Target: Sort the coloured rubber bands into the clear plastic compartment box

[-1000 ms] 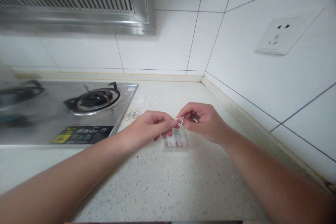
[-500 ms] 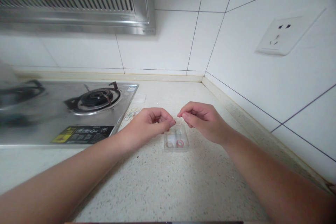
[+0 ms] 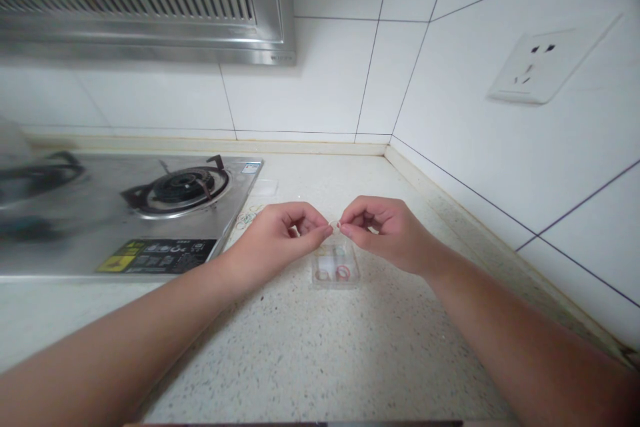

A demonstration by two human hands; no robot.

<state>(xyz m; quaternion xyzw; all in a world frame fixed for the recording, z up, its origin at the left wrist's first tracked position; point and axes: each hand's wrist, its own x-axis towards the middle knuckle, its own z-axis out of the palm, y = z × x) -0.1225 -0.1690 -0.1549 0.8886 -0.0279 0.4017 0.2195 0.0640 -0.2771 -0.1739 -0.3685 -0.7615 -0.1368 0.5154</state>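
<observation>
Between my two hands is a small pale rubber band (image 3: 335,223), pinched from both sides. My left hand (image 3: 293,230) grips it with thumb and forefinger, and my right hand (image 3: 377,230) does the same from the right. Just below them on the counter stands a clear plastic box (image 3: 336,285) divided into compartments. A red band (image 3: 343,272) lies in its near right compartment and a brownish band (image 3: 321,274) in the near left one. Partly hidden behind my left hand is a loose pile of coloured bands (image 3: 246,218).
A steel gas stove (image 3: 115,227) with a black burner (image 3: 183,187) fills the left side. Near its right edge lies a clear flat lid (image 3: 266,187). A range hood (image 3: 150,13) hangs above. The tiled wall on the right carries a socket (image 3: 535,67).
My right hand's fingertips have closed on the band, which showed as an open ring half a second ago and now looks narrower. The box and the pile have stayed in place.
</observation>
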